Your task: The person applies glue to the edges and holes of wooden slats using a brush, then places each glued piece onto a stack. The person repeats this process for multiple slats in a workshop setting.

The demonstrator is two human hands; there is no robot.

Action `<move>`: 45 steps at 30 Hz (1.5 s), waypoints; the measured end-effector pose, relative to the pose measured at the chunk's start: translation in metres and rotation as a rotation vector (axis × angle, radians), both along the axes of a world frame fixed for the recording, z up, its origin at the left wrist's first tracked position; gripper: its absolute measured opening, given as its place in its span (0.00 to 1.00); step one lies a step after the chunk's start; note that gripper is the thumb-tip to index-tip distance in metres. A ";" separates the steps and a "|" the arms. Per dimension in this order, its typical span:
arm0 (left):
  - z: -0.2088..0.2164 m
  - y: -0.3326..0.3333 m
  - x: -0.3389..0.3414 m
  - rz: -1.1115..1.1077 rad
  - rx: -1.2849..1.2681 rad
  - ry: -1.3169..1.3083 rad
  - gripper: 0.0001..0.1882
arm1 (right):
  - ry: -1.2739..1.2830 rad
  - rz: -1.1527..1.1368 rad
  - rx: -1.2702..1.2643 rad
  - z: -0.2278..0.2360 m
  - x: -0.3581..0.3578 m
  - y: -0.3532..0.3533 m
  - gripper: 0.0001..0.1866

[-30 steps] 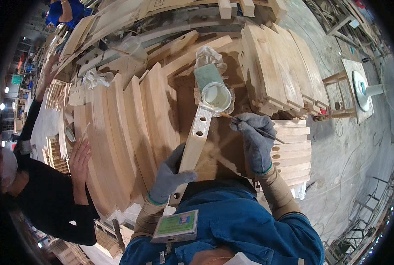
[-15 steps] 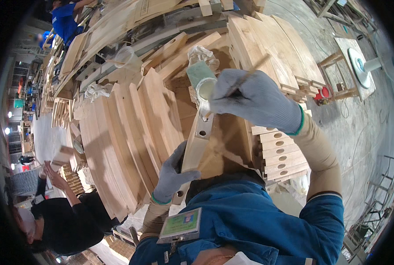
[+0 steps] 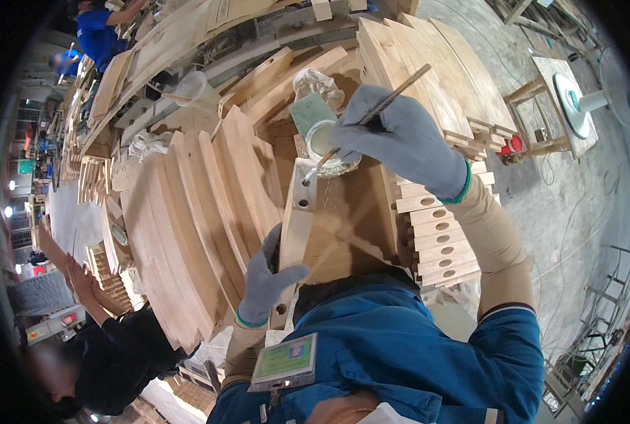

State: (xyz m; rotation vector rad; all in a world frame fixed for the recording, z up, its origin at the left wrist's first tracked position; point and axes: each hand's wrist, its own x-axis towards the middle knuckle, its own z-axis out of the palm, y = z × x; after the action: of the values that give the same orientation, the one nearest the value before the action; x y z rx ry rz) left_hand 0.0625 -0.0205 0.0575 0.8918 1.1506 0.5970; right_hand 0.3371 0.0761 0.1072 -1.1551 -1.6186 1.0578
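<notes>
Looks like you're mid-brushing: left hand [image 3: 267, 284] wrapped round the wooden piece [image 3: 297, 230], just your side of the cup [image 3: 320, 139]; right hand [image 3: 403, 141], right of the cup, pinching the brush [image 3: 404, 85]. Next stroke probably wants that piece steady.

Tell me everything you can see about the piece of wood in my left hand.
The wooden piece is long and pale, with two dark holes near its far end and another near the end closest to you. It slants away from you, gripped around its nearer half by your gloved left hand. The brush has its tip at or just over the farthest hole.
</notes>
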 end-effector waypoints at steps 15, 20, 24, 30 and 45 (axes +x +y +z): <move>-0.036 0.019 -0.013 0.174 -0.140 -0.005 0.38 | -0.321 -0.340 0.128 -0.136 -0.030 -0.022 0.07; -0.036 0.024 -0.011 0.186 -0.145 0.008 0.39 | -0.320 -0.107 0.244 -0.124 -0.039 -0.057 0.10; -0.032 0.026 -0.012 0.201 -0.144 -0.023 0.40 | -0.176 -0.166 0.254 -0.124 -0.031 -0.061 0.08; -0.032 0.025 -0.012 0.164 -0.156 0.001 0.40 | -0.071 -0.303 0.178 -0.156 -0.038 -0.053 0.11; -0.015 0.013 -0.002 0.030 -0.052 0.030 0.42 | 0.540 -0.187 -0.353 -0.013 -0.007 -0.014 0.07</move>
State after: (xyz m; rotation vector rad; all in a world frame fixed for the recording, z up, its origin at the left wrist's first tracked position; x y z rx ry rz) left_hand 0.0609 -0.0078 0.0424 0.8428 1.2038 0.5774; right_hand 0.3299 0.0622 0.0944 -1.0916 -0.9107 1.4185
